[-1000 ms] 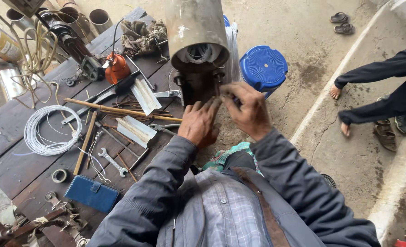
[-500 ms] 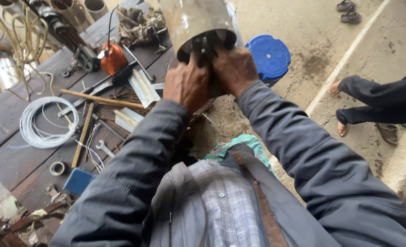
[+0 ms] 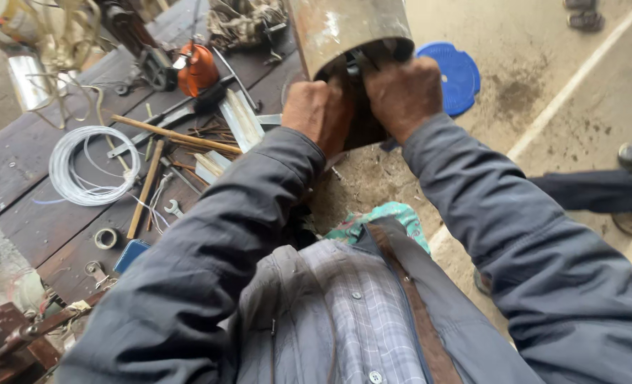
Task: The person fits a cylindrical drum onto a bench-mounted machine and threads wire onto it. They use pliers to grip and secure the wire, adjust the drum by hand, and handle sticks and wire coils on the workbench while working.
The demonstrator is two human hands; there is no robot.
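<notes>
Item: large metal cylinder [image 3: 344, 28], rusty and dented, open end toward the person, standing at the desk's edge. Left hand [image 3: 319, 114] clenched on the near rim of the cylinder; right hand [image 3: 405, 96] beside it, fingers curled into the open end, grasping a part inside that cannot be made out. Left of the hands, on the dark plank desk [image 3: 17, 156]: white wire coil [image 3: 92, 167], wooden sticks [image 3: 173, 135], orange power tool [image 3: 196, 67], small spanner [image 3: 173, 208]. Beyond the right hand, on the floor: blue round lid [image 3: 454, 75].
</notes>
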